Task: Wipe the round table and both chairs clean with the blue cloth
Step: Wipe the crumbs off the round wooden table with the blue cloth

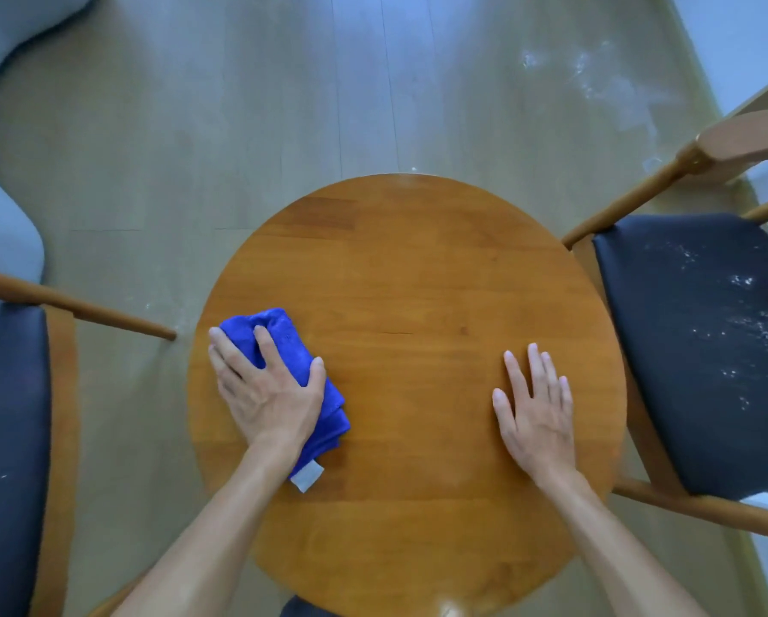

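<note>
Left hand (266,389) presses the folded blue cloth (284,349) flat near the round table's (409,282) left edge; right hand (536,409) rests open, empty. Tabletop looks mostly clean to me. Right chair (685,349) seat and left chair (8,416) seat both show white specks, unwiped.

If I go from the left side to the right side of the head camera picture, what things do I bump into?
Left chair → blue cloth under the left hand → bare middle of the round table → right hand flat on the table → right chair with white specks.
</note>
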